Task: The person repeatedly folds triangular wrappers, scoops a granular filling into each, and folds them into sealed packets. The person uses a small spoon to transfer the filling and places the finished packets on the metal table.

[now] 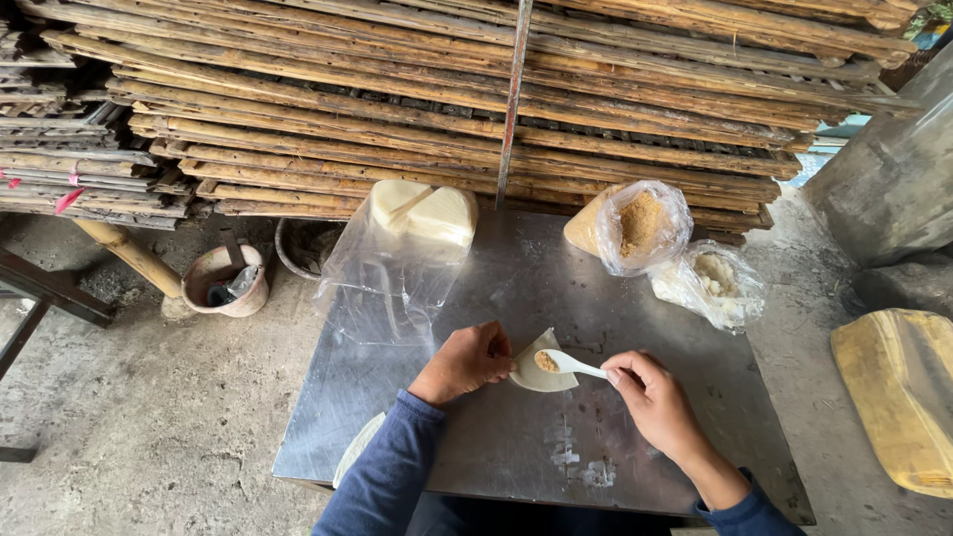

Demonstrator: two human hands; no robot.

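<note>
While stacked bamboo racks [447,99] fill the background above a dusty concrete floor [149,417], a metal table [516,447] carries a clear bag of pale dough blocks [417,213] and two open bags of filling [640,226] within reach. At the near middle, the left hand [465,362] pinches a folded dough wrapper [541,369] to cup it, and the right hand [650,392] grips a white spoon [568,363], tipping brown filling in.

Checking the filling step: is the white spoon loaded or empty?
Loaded. The white spoon, held by the right hand, carries a brown crumbly heap in its bowl, over the pale wrapper that the left hand holds.
</note>
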